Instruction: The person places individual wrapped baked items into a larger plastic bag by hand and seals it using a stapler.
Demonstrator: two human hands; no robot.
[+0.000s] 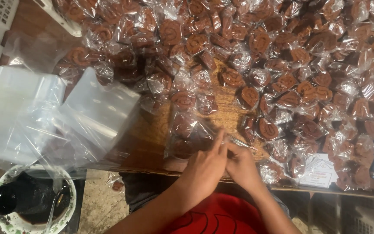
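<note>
At nine o'clock, clear plastic bags (44,117) are heaped on the desk (152,138). Near six o'clock, a clear bag of brown sweets (191,134) is pinched closed in the grip of the left hand (204,167) and right hand (241,167). Wrapped brown sweets (282,65) are spread from twelve to three o'clock.

Both hands meet at the near edge of the wooden table (152,134). The left hand (206,167) and right hand (242,167) pinch the edge of a clear plastic bag (191,134) holding brown pieces. Wrapped brown spiral sweets (282,65) cover the table beyond. Empty clear bags (66,117) lie left; a patterned plate (33,203) sits below them.
</note>
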